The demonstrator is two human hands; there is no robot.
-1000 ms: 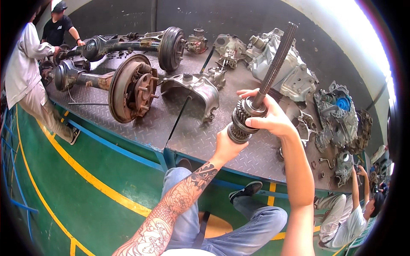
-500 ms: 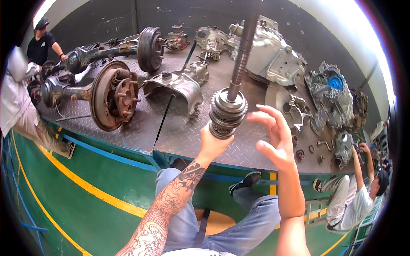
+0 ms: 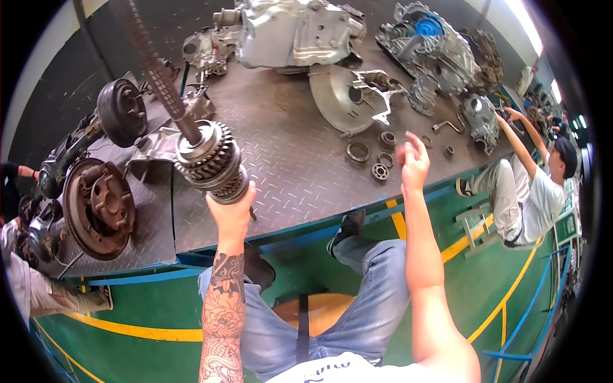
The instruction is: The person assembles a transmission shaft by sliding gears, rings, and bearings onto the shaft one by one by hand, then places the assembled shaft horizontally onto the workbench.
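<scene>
My left hand [image 3: 231, 214] is closed round the lower end of a gear shaft [image 3: 211, 159], a long splined steel shaft with toothed gears stacked near its base. The shaft rises tilted to the left above the table. Nothing shows in my right hand [image 3: 414, 167]; its fingers are part bent and apart, over the table's near edge. Just left of that hand lie a toothed ring [image 3: 357, 152], a ball bearing [image 3: 380, 172], a thin ring [image 3: 385, 159] and a small collar [image 3: 387, 138].
The steel tread-plate table [image 3: 274, 153] carries a large gearbox housing [image 3: 297, 38], a bell-shaped casing [image 3: 338, 102], a bent metal pipe [image 3: 450, 124] and rusty brake drums [image 3: 102, 207]. At the right a seated co-worker [image 3: 533, 172] handles a casing [image 3: 480, 121]. A wooden stool [image 3: 325, 309] is under me.
The view has turned to the right. My left hand still holds the gear shaft, now farther left in view. My right hand has moved away from the shaft toward the small rings.
</scene>
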